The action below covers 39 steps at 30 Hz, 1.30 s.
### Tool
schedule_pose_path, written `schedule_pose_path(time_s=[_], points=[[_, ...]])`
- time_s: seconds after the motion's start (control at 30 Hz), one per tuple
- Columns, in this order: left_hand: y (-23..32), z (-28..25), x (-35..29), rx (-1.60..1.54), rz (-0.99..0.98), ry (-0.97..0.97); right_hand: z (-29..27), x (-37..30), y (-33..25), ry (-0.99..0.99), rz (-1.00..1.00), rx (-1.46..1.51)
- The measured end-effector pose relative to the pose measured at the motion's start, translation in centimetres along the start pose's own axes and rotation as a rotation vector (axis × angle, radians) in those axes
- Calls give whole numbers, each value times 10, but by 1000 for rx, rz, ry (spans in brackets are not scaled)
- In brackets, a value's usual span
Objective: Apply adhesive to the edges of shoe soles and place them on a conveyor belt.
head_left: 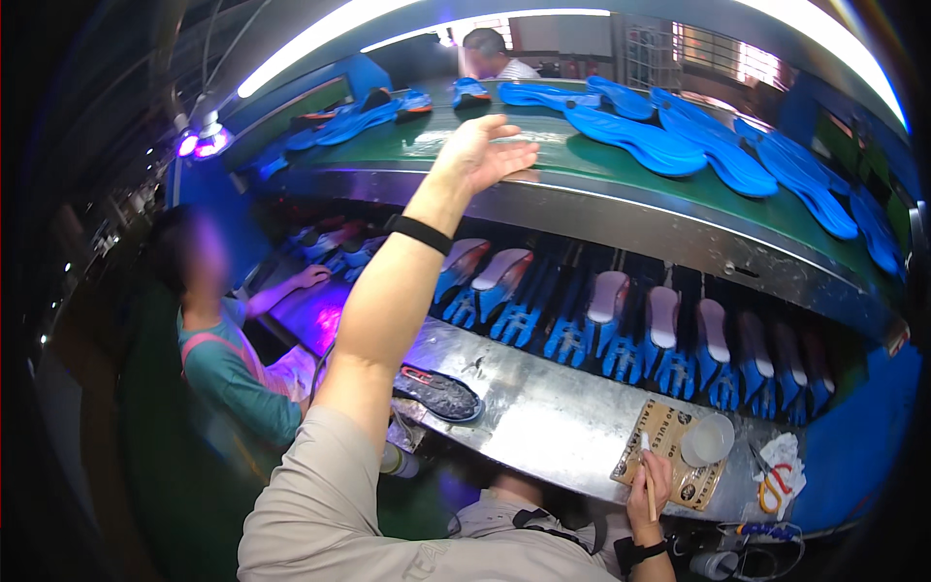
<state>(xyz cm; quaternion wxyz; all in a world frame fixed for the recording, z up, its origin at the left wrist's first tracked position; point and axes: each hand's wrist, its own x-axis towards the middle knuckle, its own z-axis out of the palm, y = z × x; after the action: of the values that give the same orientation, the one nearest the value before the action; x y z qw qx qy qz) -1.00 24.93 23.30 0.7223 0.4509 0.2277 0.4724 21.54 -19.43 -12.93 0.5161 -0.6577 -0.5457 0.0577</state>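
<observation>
My left hand (482, 155) reaches up over the near edge of the green conveyor belt (427, 145), its fingers apart and nothing in them. Blue shoe soles (630, 141) lie on the belt to the right of it, and a few blue-and-orange shoe pieces (471, 94) sit just beyond and to the left. Down at the bench, my right hand (652, 488) is closed round the thin handle of a brush (648, 451) with a pale tip. Beside the brush stands a translucent white bowl (708, 440), on a printed brown cardboard sheet (648, 419).
A dark sole (436, 393) lies on the metal bench (543, 412). Under the belt, blue shoes with pale bottoms (662, 315) stand in a row. Orange-handled pliers (772, 490) and crumpled white paper are at right. One co-worker (228, 339) sits left; another (495, 56) is behind the belt.
</observation>
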Motion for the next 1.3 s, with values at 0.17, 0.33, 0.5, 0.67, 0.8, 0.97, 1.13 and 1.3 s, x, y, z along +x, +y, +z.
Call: schedule_pose_path(time_s=[0.17,0.33,0.5,0.67,0.8,0.97,1.13,1.3], points=[[5,0,2,202,-17,28,0,-2,2,10,44,18],[50,-37,39,890,62,184,0,-2,2,10,33,-29],[89,-109,94,2447,-32,395,0,3,-3,-23,44,-64],[114,-180,137,2664,-92,632,-1,8,-8,-83,76,-93],[151,-244,195,2802,-18,314,-1,14,-1,-103,34,-106],[204,-344,244,2717,409,69,-2,16,5,-112,18,-100],[180,-327,232,2751,571,203,-4,17,1,-52,-13,-103],[108,-188,144,2604,807,18,-4,15,0,9,-90,-122]])
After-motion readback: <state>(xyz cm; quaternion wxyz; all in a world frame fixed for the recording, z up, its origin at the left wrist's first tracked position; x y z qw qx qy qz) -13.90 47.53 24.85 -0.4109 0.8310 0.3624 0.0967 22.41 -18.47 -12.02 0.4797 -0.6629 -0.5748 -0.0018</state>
